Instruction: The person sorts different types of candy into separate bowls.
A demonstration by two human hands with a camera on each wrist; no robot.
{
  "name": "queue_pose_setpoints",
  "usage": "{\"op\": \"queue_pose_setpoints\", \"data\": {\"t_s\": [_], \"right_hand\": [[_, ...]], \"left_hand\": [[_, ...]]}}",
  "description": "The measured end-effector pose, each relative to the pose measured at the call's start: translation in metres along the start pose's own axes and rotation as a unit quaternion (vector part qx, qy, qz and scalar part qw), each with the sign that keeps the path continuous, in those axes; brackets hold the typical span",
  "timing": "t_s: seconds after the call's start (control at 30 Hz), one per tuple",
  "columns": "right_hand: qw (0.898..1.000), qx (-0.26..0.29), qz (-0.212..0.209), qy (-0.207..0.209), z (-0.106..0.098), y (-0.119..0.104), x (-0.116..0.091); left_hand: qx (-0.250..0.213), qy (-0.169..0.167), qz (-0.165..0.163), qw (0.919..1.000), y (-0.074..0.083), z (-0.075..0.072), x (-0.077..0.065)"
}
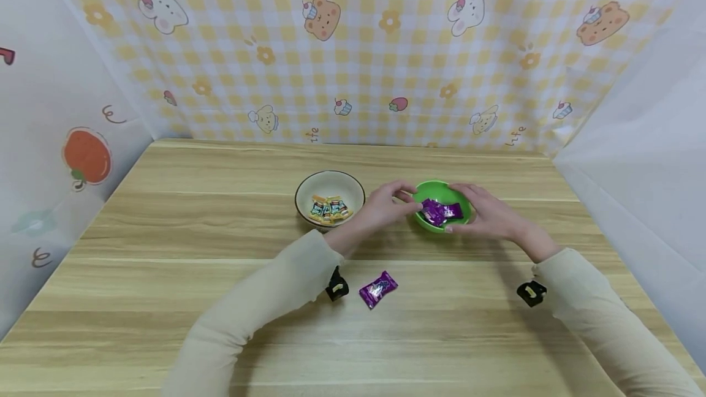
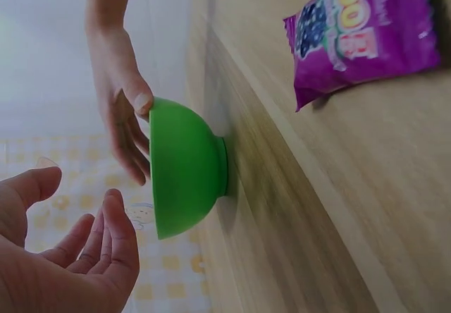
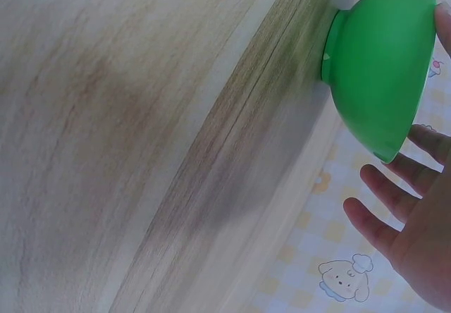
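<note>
Purple candy packets (image 1: 432, 212) lie in a small green bowl (image 1: 431, 189) towards the back right of the table. My right hand (image 1: 491, 213) holds that bowl from its right side, thumb at the near rim and fingers at the far rim; the right wrist view shows the other fingers spread beside the green bowl (image 3: 384, 70). At the left rim is my left hand (image 1: 388, 204), thumb and fingers apart. Nothing shows between them in the left wrist view, where this hand (image 2: 77, 249) is just off the bowl. Another purple candy packet (image 1: 378, 290) lies on the table nearer me.
A cream bowl (image 1: 331, 181) with a dark rim stands left of the green one, behind my left forearm, and holds several yellow candy packets (image 1: 329, 209). The wooden table (image 1: 165, 213) ends at a yellow checked cloth (image 1: 353, 66), with pale cloth on both sides.
</note>
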State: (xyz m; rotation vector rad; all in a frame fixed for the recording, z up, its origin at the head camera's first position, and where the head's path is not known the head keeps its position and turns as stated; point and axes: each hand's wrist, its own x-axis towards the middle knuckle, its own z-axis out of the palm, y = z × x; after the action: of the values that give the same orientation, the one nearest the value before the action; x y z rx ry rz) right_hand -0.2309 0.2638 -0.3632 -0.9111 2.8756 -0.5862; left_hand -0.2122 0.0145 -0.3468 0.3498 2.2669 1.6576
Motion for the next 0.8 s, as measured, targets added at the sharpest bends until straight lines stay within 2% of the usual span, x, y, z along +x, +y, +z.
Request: {"op": "queue_pose_setpoints", "data": {"t_s": [0.2,0.4,0.57,0.8], "right_hand": [[1.000,0.000,-0.002,-0.003,0.000,0.000,0.000],[1.000,-0.007,0.000,-0.006,0.000,0.000,-0.001],[1.000,-0.007,0.000,-0.008,-0.001,-0.001,0.000],[1.000,-0.007,-0.004,-0.004,0.001,0.001,0.000]], "left_hand": [[-0.018,-0.035,0.002,0.9992,-0.004,-0.009,-0.019],[-0.009,-0.058,-0.006,0.9983,-0.009,-0.016,-0.042],[-0.019,-0.083,-0.016,0.9962,-0.019,-0.021,-0.058],[-0.015,-0.094,-0.024,0.9952,-0.033,-0.025,-0.073]]}}
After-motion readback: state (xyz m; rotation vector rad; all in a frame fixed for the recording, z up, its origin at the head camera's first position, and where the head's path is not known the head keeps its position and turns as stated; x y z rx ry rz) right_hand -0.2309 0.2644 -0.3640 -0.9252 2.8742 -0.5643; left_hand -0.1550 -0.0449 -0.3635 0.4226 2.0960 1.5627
